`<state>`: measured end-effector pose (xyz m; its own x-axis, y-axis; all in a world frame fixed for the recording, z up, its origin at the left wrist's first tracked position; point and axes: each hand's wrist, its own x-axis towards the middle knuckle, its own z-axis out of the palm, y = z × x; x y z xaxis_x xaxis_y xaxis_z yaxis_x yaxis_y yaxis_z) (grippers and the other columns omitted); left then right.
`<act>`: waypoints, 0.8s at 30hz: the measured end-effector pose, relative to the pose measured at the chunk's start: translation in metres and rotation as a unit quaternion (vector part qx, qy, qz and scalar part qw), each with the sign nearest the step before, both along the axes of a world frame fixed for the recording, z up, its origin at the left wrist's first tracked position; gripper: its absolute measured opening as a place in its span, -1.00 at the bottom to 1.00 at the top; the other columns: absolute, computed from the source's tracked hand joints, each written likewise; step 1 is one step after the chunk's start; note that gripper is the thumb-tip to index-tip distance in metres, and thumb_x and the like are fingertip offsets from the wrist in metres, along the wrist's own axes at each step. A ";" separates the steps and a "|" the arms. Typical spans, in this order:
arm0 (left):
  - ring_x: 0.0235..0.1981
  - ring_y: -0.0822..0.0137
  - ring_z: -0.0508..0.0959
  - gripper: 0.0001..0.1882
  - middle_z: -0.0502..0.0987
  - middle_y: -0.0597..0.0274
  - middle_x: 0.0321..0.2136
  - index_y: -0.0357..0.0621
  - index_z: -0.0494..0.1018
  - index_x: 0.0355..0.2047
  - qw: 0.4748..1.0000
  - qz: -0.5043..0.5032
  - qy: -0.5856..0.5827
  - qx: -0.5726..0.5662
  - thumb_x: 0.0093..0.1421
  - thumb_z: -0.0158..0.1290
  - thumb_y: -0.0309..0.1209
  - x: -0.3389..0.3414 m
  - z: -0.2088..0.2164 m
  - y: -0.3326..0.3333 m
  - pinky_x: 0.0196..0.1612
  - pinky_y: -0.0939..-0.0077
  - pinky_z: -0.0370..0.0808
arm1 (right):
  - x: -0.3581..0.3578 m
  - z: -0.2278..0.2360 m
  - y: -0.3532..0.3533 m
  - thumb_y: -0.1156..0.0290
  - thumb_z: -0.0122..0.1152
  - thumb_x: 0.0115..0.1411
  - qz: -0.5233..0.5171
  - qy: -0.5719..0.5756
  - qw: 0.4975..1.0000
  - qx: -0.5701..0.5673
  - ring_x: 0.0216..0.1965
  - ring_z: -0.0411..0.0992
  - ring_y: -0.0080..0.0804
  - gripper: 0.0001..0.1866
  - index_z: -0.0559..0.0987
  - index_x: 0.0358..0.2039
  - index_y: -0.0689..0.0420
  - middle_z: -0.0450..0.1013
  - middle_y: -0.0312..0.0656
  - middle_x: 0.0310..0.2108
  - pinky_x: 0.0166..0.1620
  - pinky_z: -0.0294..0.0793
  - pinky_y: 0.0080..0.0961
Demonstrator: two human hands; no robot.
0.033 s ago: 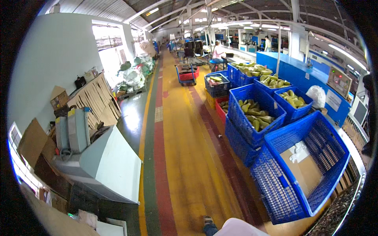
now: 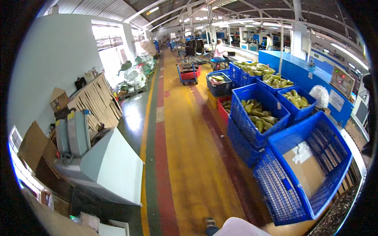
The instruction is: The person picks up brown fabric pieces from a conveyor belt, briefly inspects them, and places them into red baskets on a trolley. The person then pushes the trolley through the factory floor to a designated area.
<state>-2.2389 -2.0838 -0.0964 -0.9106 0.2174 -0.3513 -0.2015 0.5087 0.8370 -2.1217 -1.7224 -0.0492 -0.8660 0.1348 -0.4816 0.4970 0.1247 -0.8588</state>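
Neither my left hand nor my right hand shows. At the lower edge are my shoe (image 2: 210, 222) on the yellow floor and a pale, rounded shape (image 2: 246, 229), perhaps clothing. Closest on the right stands a large blue mesh crate (image 2: 283, 192), tilted in the view, with a brown cardboard sheet (image 2: 303, 173) and crumpled white scraps (image 2: 301, 153) at its bottom. Beyond it a blue crate (image 2: 246, 124), stacked on another, holds yellow-green, foot-shaped pieces (image 2: 258, 114) resembling shoe lasts.
A yellow aisle (image 2: 185, 157) with red and green stripes runs ahead. A pale grey machine (image 2: 114, 165) stands left, near cardboard sheets (image 2: 94, 98) and wrapped bundles (image 2: 134, 76). A cart with red bins (image 2: 189, 74) is farther along. A seated person (image 2: 219, 51) is beyond the crates.
The view has shifted slightly, so the crates and the blue partition sit a little farther right and my shoe slightly lower. No object has visibly been taken up or put down.
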 end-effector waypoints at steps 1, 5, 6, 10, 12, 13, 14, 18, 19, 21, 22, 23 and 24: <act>-0.07 0.09 0.44 -0.58 0.45 -0.02 -0.12 -0.22 0.35 -0.06 0.999 0.013 -0.031 -0.043 0.15 -0.08 -0.21 -0.013 -0.012 -0.018 -0.04 0.28 0.35 | -0.050 0.002 -0.003 0.15 -0.10 0.14 0.012 0.003 1.000 0.004 -0.12 0.36 -0.28 -0.54 0.34 -0.02 0.16 0.39 -0.09 -0.15 -0.06 0.34 -0.37; -0.07 0.08 0.43 -0.59 0.44 -0.04 -0.12 -0.22 0.36 -0.07 0.975 0.058 -0.148 -0.158 0.15 -0.08 -0.22 -0.055 -0.018 -0.085 -0.05 0.26 0.35 | -0.232 0.028 -0.017 0.17 -0.09 0.13 0.053 0.039 0.998 0.016 -0.12 0.36 -0.28 -0.54 0.34 -0.03 0.17 0.39 -0.08 -0.15 -0.06 0.34 -0.36; -0.07 0.07 0.43 -0.59 0.44 -0.05 -0.12 -0.22 0.36 -0.07 0.968 0.069 -0.174 -0.169 0.15 -0.08 -0.23 -0.069 -0.020 -0.097 -0.05 0.26 0.35 | -0.273 0.031 -0.024 0.17 -0.08 0.13 0.062 0.047 0.997 0.019 -0.12 0.36 -0.28 -0.55 0.34 -0.03 0.17 0.39 -0.08 -0.15 -0.06 0.34 -0.36; -0.07 0.06 0.43 -0.60 0.44 -0.07 -0.12 -0.23 0.36 -0.07 0.943 0.099 -0.235 -0.213 0.15 -0.09 -0.24 -0.165 -0.027 -0.132 -0.05 0.25 0.35 | -0.440 0.029 -0.046 0.19 -0.07 0.12 0.088 0.078 0.993 0.016 -0.12 0.36 -0.27 -0.55 0.35 -0.03 0.17 0.39 -0.08 -0.16 -0.06 0.34 -0.36; -0.07 0.05 0.43 -0.60 0.44 -0.08 -0.12 -0.23 0.36 -0.08 0.939 0.090 -0.237 -0.232 0.15 -0.09 -0.24 -0.241 -0.028 -0.138 -0.05 0.24 0.35 | -0.514 0.021 -0.047 0.20 -0.06 0.12 0.070 0.078 0.994 0.010 -0.12 0.36 -0.27 -0.56 0.35 -0.04 0.17 0.39 -0.07 -0.16 -0.06 0.34 -0.36; -0.07 0.04 0.43 -0.61 0.43 -0.09 -0.12 -0.23 0.36 -0.08 0.938 0.073 -0.239 -0.240 0.15 -0.09 -0.24 -0.273 -0.026 -0.135 -0.05 0.24 0.35 | -0.536 0.018 -0.039 0.20 -0.06 0.12 0.054 0.064 0.996 0.017 -0.12 0.36 -0.27 -0.56 0.35 -0.04 0.17 0.39 -0.07 -0.16 -0.06 0.34 -0.36; -0.07 0.04 0.43 -0.61 0.43 -0.09 -0.12 -0.23 0.36 -0.08 0.944 0.049 -0.215 -0.247 0.15 -0.09 -0.25 -0.337 -0.029 -0.135 -0.05 0.24 0.35 | -0.571 0.017 -0.034 0.21 -0.06 0.11 0.033 0.064 0.997 0.023 -0.12 0.36 -0.26 -0.56 0.35 -0.04 0.17 0.39 -0.07 -0.16 -0.06 0.34 -0.35; -0.06 0.02 0.42 -0.61 0.43 -0.11 -0.12 -0.23 0.36 -0.08 0.942 -0.127 -0.102 -0.295 0.15 -0.10 -0.26 -0.572 -0.026 -0.106 -0.06 0.22 0.36 | -0.659 0.012 -0.013 0.22 -0.05 0.11 -0.048 0.020 0.998 0.036 -0.12 0.36 -0.26 -0.57 0.35 -0.04 0.17 0.39 -0.06 -0.16 -0.06 0.33 -0.35; -0.06 0.02 0.42 -0.62 0.43 -0.12 -0.12 -0.23 0.36 -0.09 0.941 -0.153 -0.058 -0.296 0.15 -0.10 -0.26 -0.643 -0.021 -0.085 -0.06 0.22 0.36 | -0.684 0.015 -0.002 0.23 -0.04 0.11 -0.067 0.006 0.997 0.036 -0.12 0.36 -0.26 -0.57 0.35 -0.05 0.17 0.39 -0.06 -0.16 -0.06 0.33 -0.35; -0.08 0.00 0.42 -0.63 0.45 -0.12 -0.16 -0.17 0.36 -0.08 0.975 -0.097 0.076 -0.186 0.14 -0.06 -0.27 -0.783 -0.021 -0.049 -0.10 0.21 0.38 | -0.742 0.010 0.007 0.24 -0.04 0.10 -0.085 -0.010 0.996 0.018 -0.12 0.35 -0.25 -0.58 0.36 -0.05 0.17 0.39 -0.06 -0.17 -0.06 0.33 -0.35; -0.13 0.02 0.47 -0.63 0.49 -0.07 -0.21 -0.14 0.37 -0.08 0.979 -0.049 0.077 -0.183 0.13 -0.03 -0.25 -0.858 -0.030 -0.027 -0.11 0.26 0.40 | -0.780 0.007 0.014 0.24 -0.03 0.10 -0.092 -0.011 0.996 0.016 -0.12 0.35 -0.25 -0.58 0.36 -0.05 0.18 0.39 -0.06 -0.17 -0.06 0.33 -0.35; -0.14 0.12 0.49 -0.61 0.50 0.00 -0.21 -0.14 0.36 -0.07 0.987 -0.027 0.120 -0.105 0.13 0.00 -0.22 -0.924 -0.028 0.012 -0.09 0.37 0.40 | -0.814 0.004 0.027 0.25 -0.03 0.10 -0.103 -0.002 0.994 0.025 -0.12 0.35 -0.25 -0.58 0.36 -0.05 0.18 0.39 -0.06 -0.17 -0.06 0.33 -0.35; -0.12 0.24 0.49 -0.57 0.50 0.04 -0.18 -0.17 0.33 -0.04 0.996 -0.025 0.073 -0.036 0.14 0.00 -0.21 -0.992 -0.029 0.042 -0.05 0.44 0.38 | -0.860 0.003 0.041 0.25 -0.03 0.10 -0.110 0.005 0.993 0.033 -0.12 0.35 -0.25 -0.58 0.36 -0.05 0.18 0.39 -0.06 -0.17 -0.06 0.33 -0.35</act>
